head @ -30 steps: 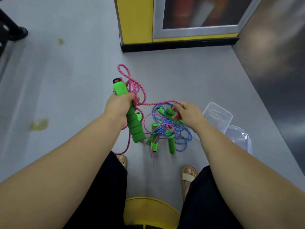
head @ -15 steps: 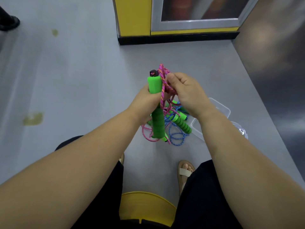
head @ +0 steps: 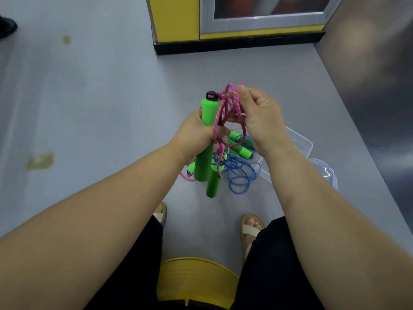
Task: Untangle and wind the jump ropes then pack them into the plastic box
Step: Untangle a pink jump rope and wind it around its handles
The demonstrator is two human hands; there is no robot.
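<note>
Winding continues: right hand [head: 257, 117], raised from the floor pile a second ago, pinches pink rope [head: 225, 108] loops beside the green handle [head: 206, 139] clenched in left hand [head: 196, 133]. Blue rope [head: 242, 173] stays tangled on floor beside plastic box [head: 299, 144], still empty.

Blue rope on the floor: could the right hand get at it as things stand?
Probably not yet. The right hand is pinching pink rope loops beside the handle in the left hand; the blue rope lies uncovered below once it lets go.
</note>
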